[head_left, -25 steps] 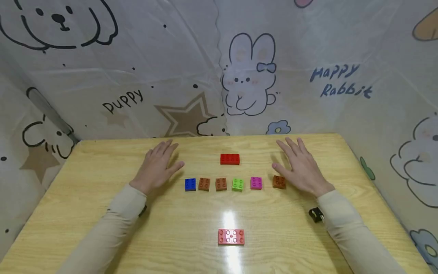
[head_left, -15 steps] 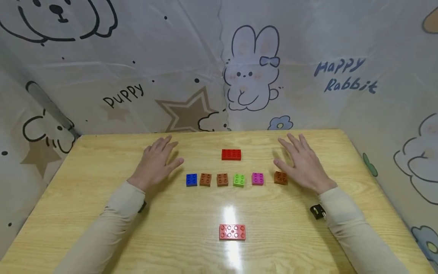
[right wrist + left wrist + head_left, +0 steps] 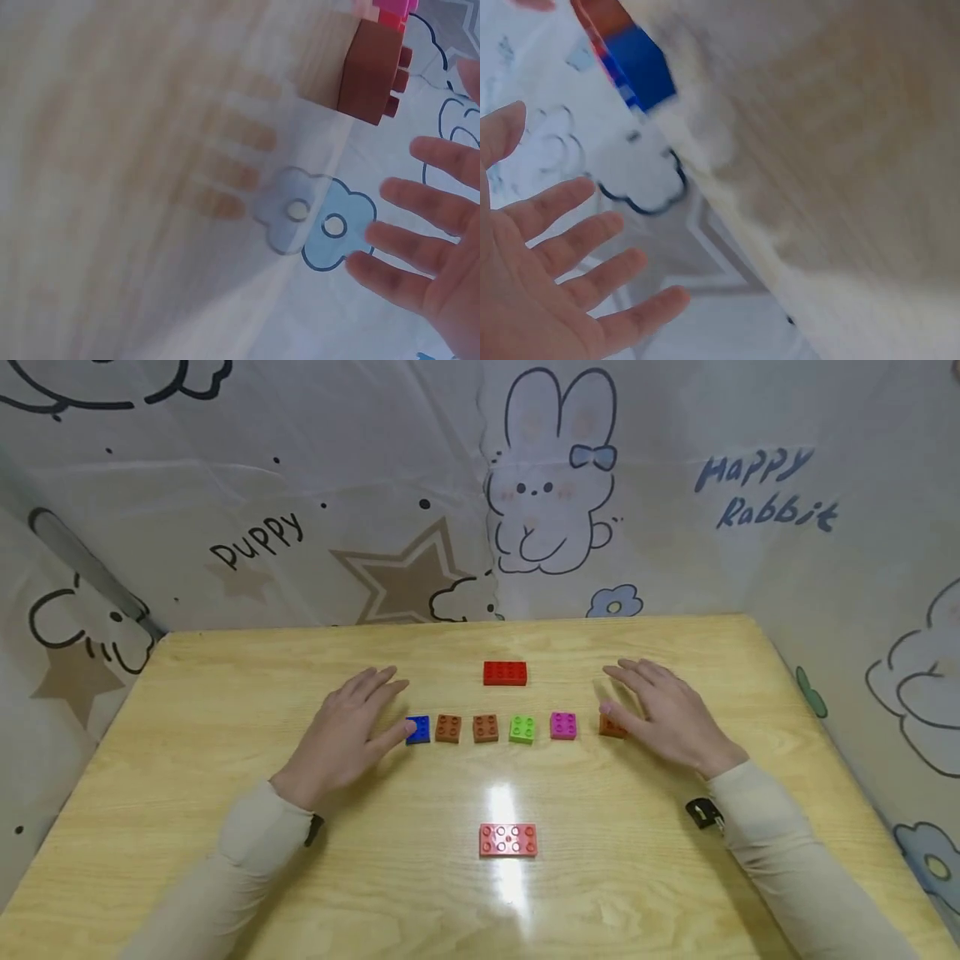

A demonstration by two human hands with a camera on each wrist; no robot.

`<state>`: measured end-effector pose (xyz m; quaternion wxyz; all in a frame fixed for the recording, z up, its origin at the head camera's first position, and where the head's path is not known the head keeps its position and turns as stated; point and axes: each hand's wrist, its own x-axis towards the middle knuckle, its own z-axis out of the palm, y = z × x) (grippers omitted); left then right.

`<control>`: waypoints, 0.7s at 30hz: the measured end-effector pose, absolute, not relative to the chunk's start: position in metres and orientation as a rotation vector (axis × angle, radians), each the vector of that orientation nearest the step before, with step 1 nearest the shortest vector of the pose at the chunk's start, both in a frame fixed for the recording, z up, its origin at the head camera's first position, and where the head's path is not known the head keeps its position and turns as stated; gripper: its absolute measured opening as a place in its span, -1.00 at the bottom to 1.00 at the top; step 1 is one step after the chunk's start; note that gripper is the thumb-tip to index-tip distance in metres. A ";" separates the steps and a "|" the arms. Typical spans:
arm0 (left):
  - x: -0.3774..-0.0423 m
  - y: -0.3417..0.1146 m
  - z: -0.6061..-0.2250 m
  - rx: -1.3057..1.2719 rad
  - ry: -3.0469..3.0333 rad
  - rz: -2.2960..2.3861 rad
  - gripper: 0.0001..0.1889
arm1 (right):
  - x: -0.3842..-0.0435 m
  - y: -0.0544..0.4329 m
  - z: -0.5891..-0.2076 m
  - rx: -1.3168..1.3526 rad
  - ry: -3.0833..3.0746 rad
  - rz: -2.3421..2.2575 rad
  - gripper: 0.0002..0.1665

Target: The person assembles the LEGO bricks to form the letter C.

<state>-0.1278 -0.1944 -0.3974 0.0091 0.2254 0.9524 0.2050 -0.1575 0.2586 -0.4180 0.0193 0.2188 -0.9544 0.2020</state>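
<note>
A row of small toy bricks crosses the table: a blue brick (image 3: 419,730), two brown bricks (image 3: 448,728), a green brick (image 3: 522,729), a pink brick (image 3: 563,725) and a brown brick (image 3: 612,727) at the right end. My left hand (image 3: 337,739) hovers with spread fingers, its thumb tip overlapping the blue brick in the head view; the left wrist view shows a gap between them. Over at the right, my right hand (image 3: 671,718) is also spread and holds nothing. Its thumb partly hides the right-end brown brick, which stands apart from the fingers in the right wrist view.
Behind the row lies a long red brick (image 3: 505,673). A long pinkish-red brick (image 3: 508,841) lies nearer the front, beside a light reflection. The wooden table (image 3: 420,893) meets a printed cloth (image 3: 360,460) at its back and sides.
The head view has tilted down, so the table sits higher in it. Both hands have come closer to the row, the left thumb over the blue brick, the right thumb over the right-end brown one.
</note>
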 end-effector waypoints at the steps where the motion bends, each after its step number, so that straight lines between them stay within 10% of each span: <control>1: -0.122 -0.191 -0.398 0.743 2.976 0.660 -0.36 | -0.155 0.259 -0.417 0.686 -2.979 0.612 -0.25; 12: -0.061 -0.140 -0.417 1.396 2.879 0.891 -0.61 | -0.140 0.259 -0.409 0.717 -3.111 0.506 -0.23; 21: -0.041 -0.117 -0.418 1.288 2.817 0.651 -0.48 | -0.142 0.256 -0.412 0.751 -3.064 0.462 -0.36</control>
